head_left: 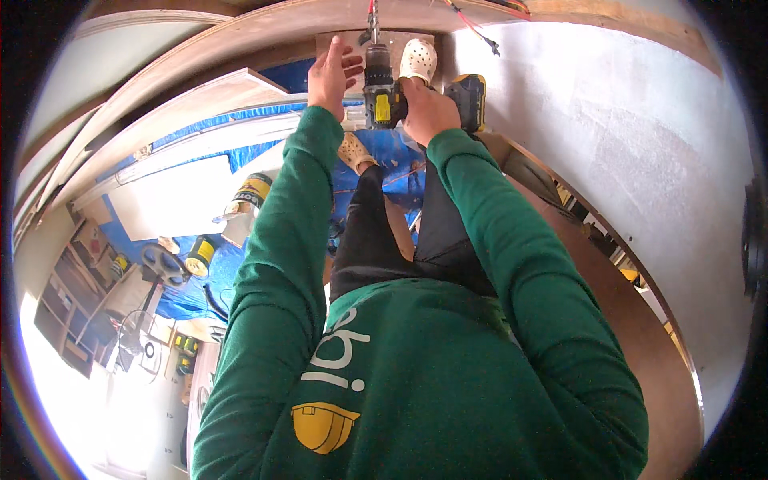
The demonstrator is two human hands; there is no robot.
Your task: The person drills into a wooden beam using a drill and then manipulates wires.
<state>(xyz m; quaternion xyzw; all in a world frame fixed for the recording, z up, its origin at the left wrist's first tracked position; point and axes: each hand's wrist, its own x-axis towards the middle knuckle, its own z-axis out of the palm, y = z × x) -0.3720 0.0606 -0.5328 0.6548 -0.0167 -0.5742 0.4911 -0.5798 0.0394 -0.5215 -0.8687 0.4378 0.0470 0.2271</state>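
My right hand [430,112] is wrapped round the handle of a black and yellow cordless drill [382,102], its battery [466,102] sticking out to the right. From the chuck a drill bit [374,26] points away from me, up toward a wooden beam [264,28]. Its tip is too near the picture's edge to tell whether it touches wood. To the left of the drill, my left hand [330,76] is raised with fingers apart. It holds nothing and seems clear of the drill body.
Red and black wires [478,30] hang at the upper right beside a white wall [616,120]. Wooden boards [200,100] lean on the left above a blue tarp [220,268]. Tins [200,256] and a standing fan [136,336] are at the lower left. A brown panel [616,320] stands right.
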